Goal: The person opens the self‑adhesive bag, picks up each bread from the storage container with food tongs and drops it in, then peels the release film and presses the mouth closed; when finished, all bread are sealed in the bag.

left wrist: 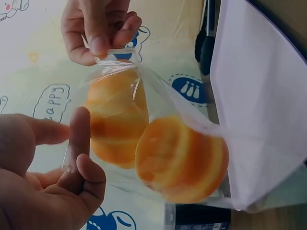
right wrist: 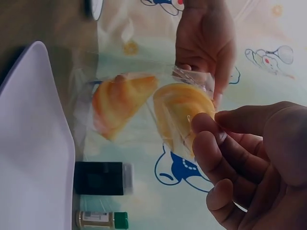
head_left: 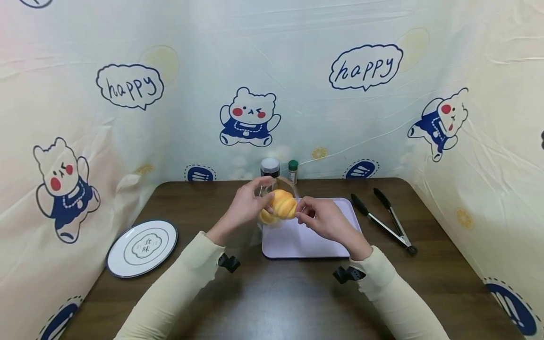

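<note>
- Pinching a clear plastic bag (left wrist: pixel 158 103) by its edge, the right hand (head_left: pixel 325 217) brings its thumb and forefinger together on the film; the other fingers are bent.
- The left hand (head_left: pixel 248 200) holds the bag's opposite side, thumb and a finger meeting at the edge of the film, the remaining fingers partly curled.
- The bag hangs between the two hands; in the head view it overlaps the far left corner of a lavender tray (head_left: pixel 314 241), though whether it touches the tray cannot be told.
- Inside are two ridged, golden items that look like bread: an upper roll (left wrist: pixel 117 122) near the right fingertips, and a lower roll (left wrist: pixel 182 158) beside it.
- Behind the bag, at the table's back edge, stand a dark jar (head_left: pixel 269 167) with a pale lid and a small green-capped bottle (head_left: pixel 293 172).
- To the tray's right lie black-and-silver tongs (head_left: pixel 384 226), arms spread, hinge toward the person.
- Well apart on the left, a white plate (head_left: pixel 144 265) with a dark rim rests on the brown wooden table (head_left: pixel 276 302).
- Pale cloth (head_left: pixel 297 47) printed with bears and "happy" bubbles surrounds the table.
</note>
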### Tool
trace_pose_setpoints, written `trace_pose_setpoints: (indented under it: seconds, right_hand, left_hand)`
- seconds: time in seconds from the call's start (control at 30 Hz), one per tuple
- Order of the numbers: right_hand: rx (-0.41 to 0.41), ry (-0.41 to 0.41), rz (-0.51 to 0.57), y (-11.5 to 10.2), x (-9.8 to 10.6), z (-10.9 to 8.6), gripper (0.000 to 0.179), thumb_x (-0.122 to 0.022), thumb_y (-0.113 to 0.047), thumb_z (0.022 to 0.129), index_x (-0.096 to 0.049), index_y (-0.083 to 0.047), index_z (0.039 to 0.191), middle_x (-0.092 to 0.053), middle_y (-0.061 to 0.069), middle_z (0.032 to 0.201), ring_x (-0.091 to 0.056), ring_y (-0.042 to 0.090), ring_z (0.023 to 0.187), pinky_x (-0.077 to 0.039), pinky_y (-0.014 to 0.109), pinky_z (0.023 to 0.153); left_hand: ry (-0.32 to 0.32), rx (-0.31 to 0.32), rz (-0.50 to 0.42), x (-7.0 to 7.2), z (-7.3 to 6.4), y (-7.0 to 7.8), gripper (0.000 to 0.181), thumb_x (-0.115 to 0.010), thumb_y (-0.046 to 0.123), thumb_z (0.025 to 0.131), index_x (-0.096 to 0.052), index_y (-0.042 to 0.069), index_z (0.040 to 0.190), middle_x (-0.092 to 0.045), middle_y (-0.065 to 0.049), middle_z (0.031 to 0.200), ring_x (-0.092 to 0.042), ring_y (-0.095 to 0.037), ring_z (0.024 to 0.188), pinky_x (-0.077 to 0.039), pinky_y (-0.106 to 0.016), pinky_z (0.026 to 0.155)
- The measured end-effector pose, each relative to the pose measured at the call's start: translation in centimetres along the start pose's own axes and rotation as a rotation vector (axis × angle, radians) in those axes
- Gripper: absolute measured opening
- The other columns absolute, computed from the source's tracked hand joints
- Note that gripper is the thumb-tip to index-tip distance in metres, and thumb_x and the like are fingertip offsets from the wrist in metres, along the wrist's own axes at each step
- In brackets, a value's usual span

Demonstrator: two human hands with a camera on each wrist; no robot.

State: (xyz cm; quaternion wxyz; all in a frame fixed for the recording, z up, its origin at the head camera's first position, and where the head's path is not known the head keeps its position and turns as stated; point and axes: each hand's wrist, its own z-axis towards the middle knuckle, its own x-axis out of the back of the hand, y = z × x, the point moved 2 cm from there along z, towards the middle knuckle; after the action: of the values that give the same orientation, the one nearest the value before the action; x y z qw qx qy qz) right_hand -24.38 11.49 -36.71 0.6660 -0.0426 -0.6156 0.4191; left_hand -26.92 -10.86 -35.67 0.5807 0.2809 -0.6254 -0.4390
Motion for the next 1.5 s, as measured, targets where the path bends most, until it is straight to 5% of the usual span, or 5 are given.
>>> trace_pose_setpoints:
  seconds: [0.27, 0.73, 0.97, 1.17, 1.5]
  right_hand:
    - [0.032, 0.018, 0.006, -0.4, 0.1, 0.0, 0.006, -0.07, -0.025, 0.095, -0.066, -0.02, 0.096, -0.069, -0.008, 0.079, -0.057, 0.007, 0.066, -0.05, 0.023, 0.057]
    - [0.098, 0.056, -0.05, -1.5, 0.3, -0.2, 0.007, -0.071, -0.025, 0.093, -0.066, -0.02, 0.094, -0.068, -0.01, 0.08, -0.058, 0.004, 0.071, -0.048, 0.021, 0.061]
    - [0.095, 0.084, -0.081, -1.2, 0.9, -0.5, 0.009, -0.069, -0.028, 0.095, -0.066, -0.02, 0.098, -0.07, -0.008, 0.085, -0.061, 0.004, 0.074, -0.048, 0.021, 0.061]
    - [0.093, 0.133, -0.076, -0.6, 2.4, -0.5, 0.007, -0.068, -0.026, 0.096, -0.068, -0.02, 0.1, -0.073, -0.006, 0.09, -0.066, 0.008, 0.08, -0.051, 0.025, 0.065]
    - [0.071, 0.226, -0.075, 0.3, 4.9, -0.6, 0.012, -0.068, -0.026, 0.095, -0.069, -0.016, 0.102, -0.072, -0.001, 0.086, -0.064, 0.013, 0.077, -0.053, 0.029, 0.066]
  left_hand:
    - [0.042, 0.04, -0.021, 0.2, 0.3, -0.8, 0.02, -0.06, 0.027, 0.1, -0.061, 0.02, 0.12, -0.066, -0.004, 0.123, -0.072, -0.021, 0.075, -0.061, -0.033, 0.079]
    - [0.102, 0.015, -0.04, 0.4, 0.7, -1.1, 0.044, -0.067, 0.018, 0.096, -0.052, 0.016, 0.136, -0.075, -0.008, 0.111, -0.071, -0.023, 0.064, -0.059, -0.033, 0.063]
    - [0.153, -0.005, 0.057, 1.0, 0.7, -1.3, 0.015, -0.067, 0.027, 0.096, -0.073, 0.017, 0.104, -0.073, -0.003, 0.109, -0.072, -0.018, 0.065, -0.05, -0.025, 0.052]
    - [0.194, -0.017, 0.069, 1.9, 0.5, -1.2, 0.015, -0.065, 0.027, 0.096, -0.072, 0.016, 0.103, -0.071, -0.004, 0.112, -0.065, -0.018, 0.055, -0.048, -0.025, 0.049]
    - [0.121, -0.013, -0.111, 1.9, 0.5, -1.4, 0.019, -0.058, 0.028, 0.101, -0.062, 0.01, 0.107, -0.075, -0.005, 0.115, -0.073, -0.023, 0.068, -0.056, -0.028, 0.059]
